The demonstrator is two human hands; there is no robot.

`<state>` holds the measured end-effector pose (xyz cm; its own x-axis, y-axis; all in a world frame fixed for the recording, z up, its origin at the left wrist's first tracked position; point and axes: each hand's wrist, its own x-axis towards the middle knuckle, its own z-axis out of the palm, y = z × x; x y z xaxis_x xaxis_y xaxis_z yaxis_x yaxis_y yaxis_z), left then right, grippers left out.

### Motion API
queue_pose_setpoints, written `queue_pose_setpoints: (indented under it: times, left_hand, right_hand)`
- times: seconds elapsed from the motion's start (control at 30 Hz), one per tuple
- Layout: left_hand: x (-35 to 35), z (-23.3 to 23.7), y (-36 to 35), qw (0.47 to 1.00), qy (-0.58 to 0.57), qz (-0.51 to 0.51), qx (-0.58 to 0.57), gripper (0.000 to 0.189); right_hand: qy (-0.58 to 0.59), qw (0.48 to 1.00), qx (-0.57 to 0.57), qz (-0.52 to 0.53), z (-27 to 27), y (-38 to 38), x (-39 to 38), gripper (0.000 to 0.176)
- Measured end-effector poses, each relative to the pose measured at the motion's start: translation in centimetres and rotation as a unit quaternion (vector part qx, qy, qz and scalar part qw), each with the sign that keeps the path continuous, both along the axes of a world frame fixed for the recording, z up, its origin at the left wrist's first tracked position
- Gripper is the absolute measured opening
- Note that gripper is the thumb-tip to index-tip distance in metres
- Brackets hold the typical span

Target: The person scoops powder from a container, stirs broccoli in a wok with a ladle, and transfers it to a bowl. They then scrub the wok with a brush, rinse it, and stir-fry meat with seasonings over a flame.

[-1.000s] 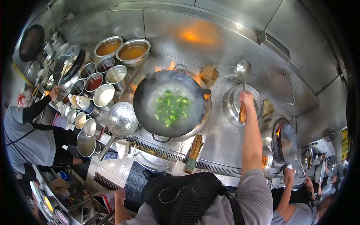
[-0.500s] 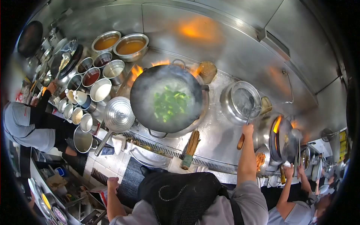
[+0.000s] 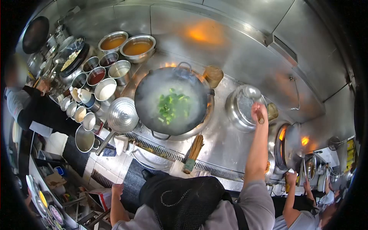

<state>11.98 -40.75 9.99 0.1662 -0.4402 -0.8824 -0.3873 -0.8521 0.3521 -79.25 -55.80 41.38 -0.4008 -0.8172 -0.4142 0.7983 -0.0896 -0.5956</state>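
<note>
My right hand (image 3: 259, 112) is wrapped round the wooden handle of a ladle. The ladle's metal bowl (image 3: 252, 92) is over the far rim of a steel pot (image 3: 234, 111) of water. To the left, a large black wok (image 3: 147, 111) stands on the burner with flames behind it. Chopped green vegetables (image 3: 170, 107) lie in its steaming liquid. My left hand (image 3: 117, 190) hangs low at my side, fingers curled closed, with nothing visible in them and no contact with the wok.
Left of the wok are a perforated strainer (image 3: 122, 115), several sauce containers (image 3: 105, 89) and two bowls of brown liquid (image 3: 138, 46). A bamboo brush (image 3: 194, 153) lies at the stove's front edge. Co-workers' hands (image 3: 45, 86) are at left; another person's hand (image 3: 292, 177) works by a flaming wok (image 3: 293, 147).
My right hand has moved up and forward over the pot, lifting the ladle's bowl from the water to the far rim. The left co-worker has shifted position. The flames behind the wok look smaller.
</note>
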Motion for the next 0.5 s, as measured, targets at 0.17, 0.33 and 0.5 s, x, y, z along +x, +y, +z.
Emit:
queue_pose_setpoints:
  times: [0.17, 0.33, 0.5]
  left_hand:
    - [1.8, -1.2, 2.7, 0.936, 0.11, -0.206, -0.262, 0.014]
    - [1.9, -2.3, 5.7, 0.978, 0.086, -0.009, -0.192, 0.014]
    - [1.0, -1.8, 5.0, 0.986, 0.055, 0.06, -0.149, 0.012]
  right_hand:
    - [0.236, 0.963, 0.121, 0.047, 0.7, -4.1, -0.4, 0.015]
    - [0.744, 0.577, 0.31, -0.131, -4.1, -1.8, 2.4, 0.045]
    - [0.711, 0.573, 0.398, -0.083, -8.0, 4.9, 4.1, 0.057]
